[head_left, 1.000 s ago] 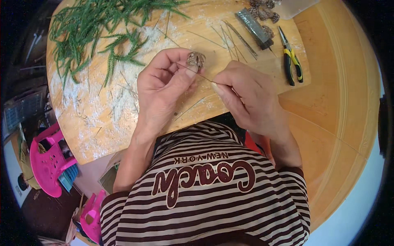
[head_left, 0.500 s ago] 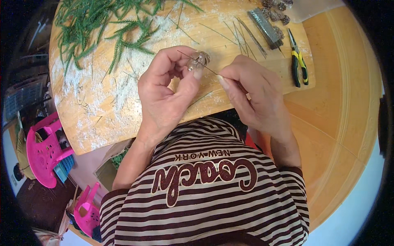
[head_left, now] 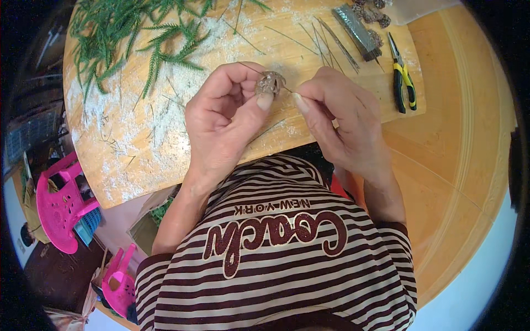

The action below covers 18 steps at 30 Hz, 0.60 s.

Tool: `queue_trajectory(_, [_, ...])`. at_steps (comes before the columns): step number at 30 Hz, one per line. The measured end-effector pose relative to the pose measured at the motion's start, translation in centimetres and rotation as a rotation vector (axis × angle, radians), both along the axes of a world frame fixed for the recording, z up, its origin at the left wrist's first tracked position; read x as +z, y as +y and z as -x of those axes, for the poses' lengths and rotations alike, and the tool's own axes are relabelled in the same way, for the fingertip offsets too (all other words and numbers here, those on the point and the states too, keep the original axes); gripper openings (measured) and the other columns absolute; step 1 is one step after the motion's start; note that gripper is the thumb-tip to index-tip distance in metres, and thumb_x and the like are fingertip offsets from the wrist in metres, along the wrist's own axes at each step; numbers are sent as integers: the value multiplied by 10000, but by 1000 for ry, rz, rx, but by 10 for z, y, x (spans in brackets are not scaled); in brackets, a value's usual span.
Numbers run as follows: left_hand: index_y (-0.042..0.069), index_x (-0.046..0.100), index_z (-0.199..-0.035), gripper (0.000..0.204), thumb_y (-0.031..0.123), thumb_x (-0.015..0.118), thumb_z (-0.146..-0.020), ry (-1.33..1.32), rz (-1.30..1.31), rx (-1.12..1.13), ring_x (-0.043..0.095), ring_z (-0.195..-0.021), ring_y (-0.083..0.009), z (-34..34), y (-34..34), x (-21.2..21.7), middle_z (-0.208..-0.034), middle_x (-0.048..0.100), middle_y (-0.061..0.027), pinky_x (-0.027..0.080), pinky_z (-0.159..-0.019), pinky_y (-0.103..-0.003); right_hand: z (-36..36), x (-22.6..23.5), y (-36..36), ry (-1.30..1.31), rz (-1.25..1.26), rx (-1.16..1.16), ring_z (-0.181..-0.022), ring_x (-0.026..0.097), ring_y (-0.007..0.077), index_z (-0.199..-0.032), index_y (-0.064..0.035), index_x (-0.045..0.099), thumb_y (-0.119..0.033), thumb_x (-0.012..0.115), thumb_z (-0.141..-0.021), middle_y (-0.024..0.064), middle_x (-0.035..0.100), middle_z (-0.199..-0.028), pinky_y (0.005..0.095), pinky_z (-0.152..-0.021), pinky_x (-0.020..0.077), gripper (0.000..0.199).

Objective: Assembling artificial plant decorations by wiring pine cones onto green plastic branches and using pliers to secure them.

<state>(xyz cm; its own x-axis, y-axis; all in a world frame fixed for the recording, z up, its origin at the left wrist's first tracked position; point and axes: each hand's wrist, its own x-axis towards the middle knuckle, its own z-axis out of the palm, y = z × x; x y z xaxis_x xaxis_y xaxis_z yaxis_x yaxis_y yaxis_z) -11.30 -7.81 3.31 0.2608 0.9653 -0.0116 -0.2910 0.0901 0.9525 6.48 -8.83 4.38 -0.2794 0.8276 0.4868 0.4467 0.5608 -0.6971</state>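
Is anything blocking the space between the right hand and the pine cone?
Nothing visible: only the thin wire pinched in the right hand spans that gap, reaching the pine cone held by the left hand.

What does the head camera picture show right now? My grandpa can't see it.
A person's left hand holds a small brown pine cone while the right hand pinches a thin wire at it. Green branches and yellow-and-black pliers lie on the wooden table.
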Motion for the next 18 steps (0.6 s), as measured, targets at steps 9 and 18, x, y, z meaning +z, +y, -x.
queue_trajectory(9, [-32, 530, -1112, 259, 12, 517, -858, -203, 105, -100, 554, -812, -86, -5, 4, -4, -942, 606, -69, 449, -743, -207, -1, -3, 1, 32, -47, 4, -529, 442, 177, -866, 4, 556, 102, 595, -763, 70, 464, -641, 284, -459, 322, 148])
queue_trajectory(18, [-30, 537, -1121, 234, 79, 537, -914, -192, 134, -99, 546, -750, -85, -17, 3, -4, -877, 599, -62, 452, -712, -217, -5, 2, -3, -67, -33, -33, -526, 448, 202, -882, 0, 554, 92, 603, -756, 80, 450, -635, 299, -458, 332, 163])
